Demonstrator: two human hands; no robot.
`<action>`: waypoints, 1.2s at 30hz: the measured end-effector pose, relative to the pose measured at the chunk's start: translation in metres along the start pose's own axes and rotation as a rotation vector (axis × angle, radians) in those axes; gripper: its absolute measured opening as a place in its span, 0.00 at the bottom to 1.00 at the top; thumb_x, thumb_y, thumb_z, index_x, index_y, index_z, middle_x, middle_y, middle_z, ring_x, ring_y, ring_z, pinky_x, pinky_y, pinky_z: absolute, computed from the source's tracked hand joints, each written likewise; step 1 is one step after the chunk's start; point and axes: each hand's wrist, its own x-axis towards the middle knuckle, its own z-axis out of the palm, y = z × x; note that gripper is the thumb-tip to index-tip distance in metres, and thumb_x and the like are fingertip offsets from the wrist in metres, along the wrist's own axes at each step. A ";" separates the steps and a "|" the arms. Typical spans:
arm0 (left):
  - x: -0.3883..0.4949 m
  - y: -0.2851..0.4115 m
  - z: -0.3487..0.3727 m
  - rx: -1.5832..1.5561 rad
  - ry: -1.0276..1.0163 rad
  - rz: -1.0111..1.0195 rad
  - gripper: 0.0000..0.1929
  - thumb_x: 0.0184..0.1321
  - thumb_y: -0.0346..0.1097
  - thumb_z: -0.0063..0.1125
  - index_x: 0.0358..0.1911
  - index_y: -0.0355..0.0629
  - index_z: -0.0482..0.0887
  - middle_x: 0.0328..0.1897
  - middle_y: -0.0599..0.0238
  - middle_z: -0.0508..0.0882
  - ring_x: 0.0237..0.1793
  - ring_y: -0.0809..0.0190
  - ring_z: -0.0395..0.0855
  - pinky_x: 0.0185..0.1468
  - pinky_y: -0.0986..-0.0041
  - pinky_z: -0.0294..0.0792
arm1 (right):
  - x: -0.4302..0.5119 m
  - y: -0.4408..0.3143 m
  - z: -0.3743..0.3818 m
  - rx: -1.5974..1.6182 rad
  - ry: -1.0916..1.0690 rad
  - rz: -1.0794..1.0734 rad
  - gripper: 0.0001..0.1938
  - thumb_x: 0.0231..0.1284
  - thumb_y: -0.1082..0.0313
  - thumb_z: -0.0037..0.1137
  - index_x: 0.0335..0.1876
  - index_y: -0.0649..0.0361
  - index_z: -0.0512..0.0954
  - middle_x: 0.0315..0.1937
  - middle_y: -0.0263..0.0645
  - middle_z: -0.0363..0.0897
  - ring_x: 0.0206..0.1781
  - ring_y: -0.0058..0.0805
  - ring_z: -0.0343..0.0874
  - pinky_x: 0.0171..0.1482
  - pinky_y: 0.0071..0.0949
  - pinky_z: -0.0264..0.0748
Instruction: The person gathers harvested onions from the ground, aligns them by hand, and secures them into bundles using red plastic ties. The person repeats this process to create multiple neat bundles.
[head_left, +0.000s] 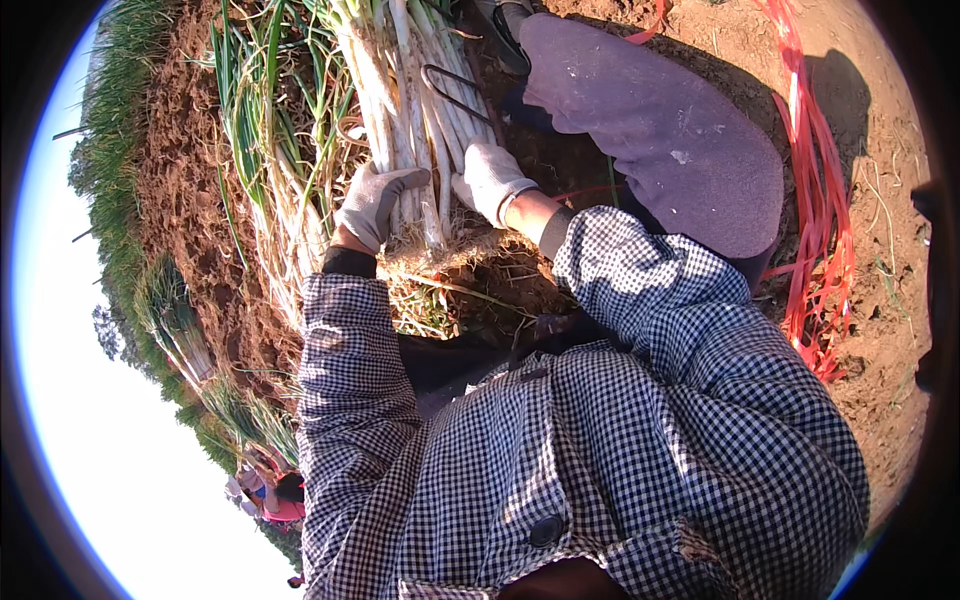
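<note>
A thick bundle of long white-stemmed green onions (409, 97) lies before me, its roots towards my body. My left hand (373, 202), in a pale knit glove, grips the left side of the stems just above the roots, thumb across them. Gloved too, my right hand (491, 184) presses against the right side of the bundle near the root end; its fingertips are partly hidden. A dark bent metal rod (454, 94) lies over the stems, above my right hand. Loose green onions (281, 202) lie left of the bundle.
Red plastic strips (814, 225) trail over the soil at the right, beyond my bent knee (675, 135). Further onion bundles (180, 330) lie on the tilled soil at the left, next to a green crop row (120, 150). Another person (274, 495) is far off at the lower left.
</note>
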 end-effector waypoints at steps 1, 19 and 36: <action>0.002 0.000 0.003 0.034 0.011 -0.002 0.15 0.56 0.35 0.73 0.42 0.31 0.90 0.38 0.60 0.91 0.40 0.62 0.88 0.49 0.69 0.78 | -0.002 -0.003 0.003 0.039 -0.047 0.039 0.24 0.67 0.60 0.59 0.58 0.72 0.73 0.52 0.66 0.81 0.60 0.55 0.83 0.58 0.47 0.80; 0.033 -0.009 0.014 0.179 -0.089 -0.131 0.38 0.51 0.42 0.81 0.58 0.22 0.74 0.46 0.54 0.87 0.42 0.60 0.88 0.45 0.73 0.81 | 0.036 0.043 0.003 -0.056 -0.291 -0.062 0.27 0.70 0.45 0.58 0.51 0.68 0.83 0.44 0.56 0.86 0.49 0.46 0.86 0.50 0.40 0.76; 0.022 -0.008 0.001 0.525 -0.263 0.017 0.18 0.68 0.47 0.60 0.54 0.46 0.90 0.46 0.58 0.89 0.55 0.59 0.83 0.61 0.69 0.73 | 0.044 0.058 0.013 -0.055 -0.196 -0.168 0.18 0.60 0.58 0.68 0.46 0.66 0.84 0.39 0.52 0.87 0.44 0.44 0.86 0.48 0.38 0.79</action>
